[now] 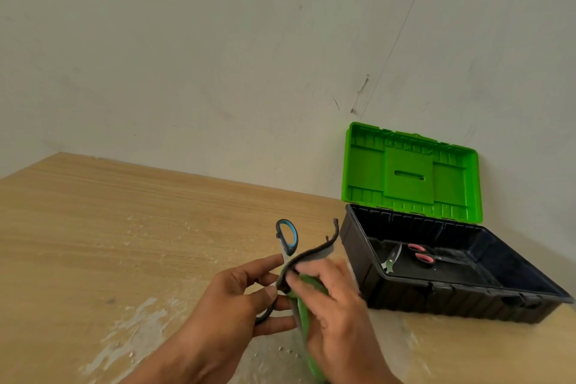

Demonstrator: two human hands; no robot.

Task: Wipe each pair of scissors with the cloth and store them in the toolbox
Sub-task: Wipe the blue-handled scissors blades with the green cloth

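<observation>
Two hands, lower centre | left hand [230,293] grips one pair of blue-handled scissors [287,235] | right hand [336,299] pinches one cloth [314,254] round their blades | one open toolbox [405,293], right of frame, holds one pair of pink-handled scissors [422,256] | one wooden table [124,212]

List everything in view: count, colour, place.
Blue-and-black-handled steel scissors: 1, held above table, blades under cloth.
Grey-and-green fabric cloth: 1, folded over those blades.
Plastic toolbox: 1, black base, green lid open, table's right.
Pink-handled scissors: 1, inside toolbox.
Silvery metal tool: 1, inside toolbox, left of pink pair; type unclear.
Wooden table: 1, light brown, scuffed.
Plaster wall: 1, off-white, behind.
Left grip (bare hand): 1, pinches blue scissors.
Right grip (bare hand): 1, holds cloth.
</observation>
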